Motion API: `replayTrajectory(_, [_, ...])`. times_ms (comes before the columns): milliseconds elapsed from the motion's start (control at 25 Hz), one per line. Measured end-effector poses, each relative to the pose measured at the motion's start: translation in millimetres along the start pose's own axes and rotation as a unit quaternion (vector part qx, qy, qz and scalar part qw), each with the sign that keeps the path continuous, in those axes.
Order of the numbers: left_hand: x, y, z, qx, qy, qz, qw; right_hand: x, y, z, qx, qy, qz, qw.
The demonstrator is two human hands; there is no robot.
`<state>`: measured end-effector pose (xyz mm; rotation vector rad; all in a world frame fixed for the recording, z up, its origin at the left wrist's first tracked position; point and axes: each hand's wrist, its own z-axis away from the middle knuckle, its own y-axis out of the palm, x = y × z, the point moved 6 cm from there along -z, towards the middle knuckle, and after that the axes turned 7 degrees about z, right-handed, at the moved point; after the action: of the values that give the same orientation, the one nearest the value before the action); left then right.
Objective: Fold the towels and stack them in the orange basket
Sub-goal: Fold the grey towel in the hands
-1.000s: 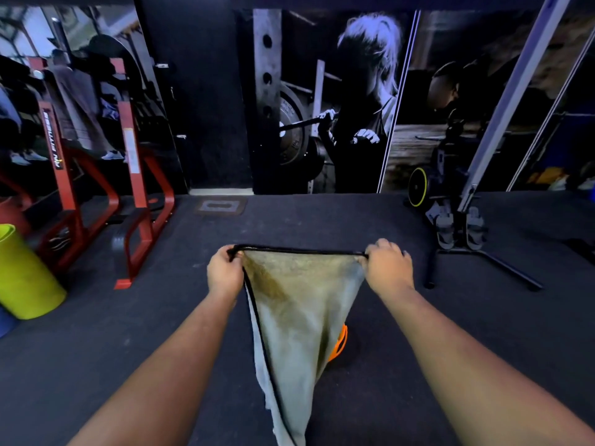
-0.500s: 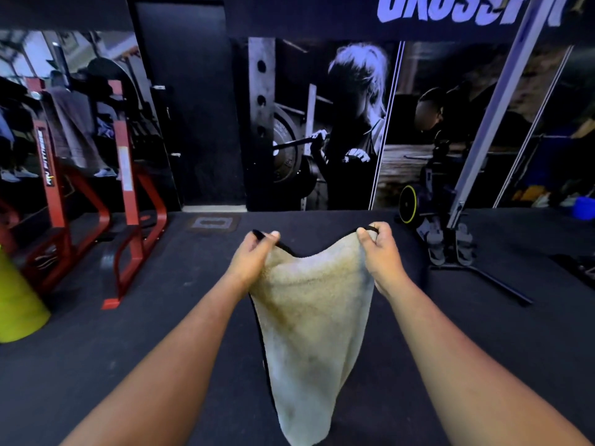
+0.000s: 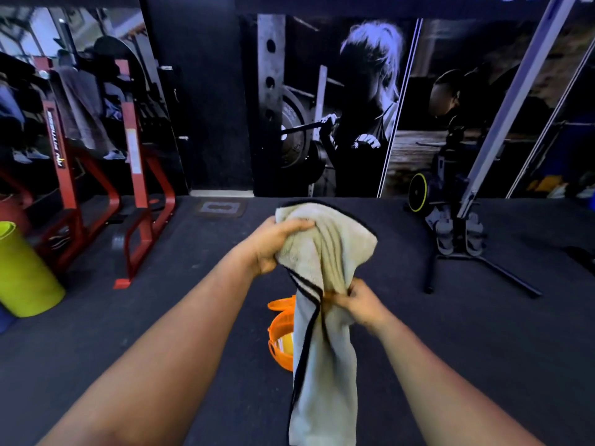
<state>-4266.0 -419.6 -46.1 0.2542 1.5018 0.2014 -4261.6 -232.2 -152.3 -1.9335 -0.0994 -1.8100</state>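
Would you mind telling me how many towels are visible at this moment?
1. The grey towel hangs in front of the person, its top gripped by the left hand and its middle pinched by the right hand. It covers most of the orange basket, so others may lie hidden inside.

Two bare forearms, no sleeves in view, left grip, right grip

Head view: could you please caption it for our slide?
Left hand and right hand grip a hanging grey towel above the orange basket.

basket mostly hidden by towel | towel btm cut off
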Motion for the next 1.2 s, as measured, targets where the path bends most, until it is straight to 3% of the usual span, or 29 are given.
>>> replayTrajectory(120, [23,-12,-2,0.024,0.028,0.084,0.996,22,-13,-14,-0.124,-0.007,-0.039,0.991])
replayTrajectory(200, [78,-31,12,0.005,-0.001,-0.038,0.999,35,-20,-23,-0.149,0.01,-0.06,0.987])
replayTrajectory(320, [172,-44,42,0.058,-0.109,-0.216,0.968,47,-23,-29,-0.164,0.064,-0.085,0.981])
replayTrajectory(480, [184,-52,45,0.048,-0.111,-0.23,0.966,57,-19,-34,-0.093,0.103,-0.236,0.962])
replayTrajectory(600, [161,-40,41,0.032,-0.124,-0.104,0.986,71,-13,-31,-0.011,0.093,-0.296,0.951])
replayTrajectory(720, [146,-28,35,-0.007,-0.122,-0.029,0.992,80,-14,-31,0.016,0.08,-0.267,0.96])
replayTrajectory(840, [140,-21,36,-0.016,-0.125,0.015,0.992,75,-29,-37,-0.028,0.084,-0.161,0.983])
replayTrajectory(960, [149,-24,42,-0.047,-0.152,0.082,0.984,67,-41,-40,-0.099,0.112,-0.105,0.983])
replayTrajectory(1120, [156,-12,48,-0.019,-0.136,0.165,0.977,70,-48,-41,-0.128,0.122,-0.089,0.98])
replayTrajectory(1200, [157,-3,47,-0.008,-0.109,0.153,0.982,73,-54,-41,-0.141,0.114,-0.043,0.983])
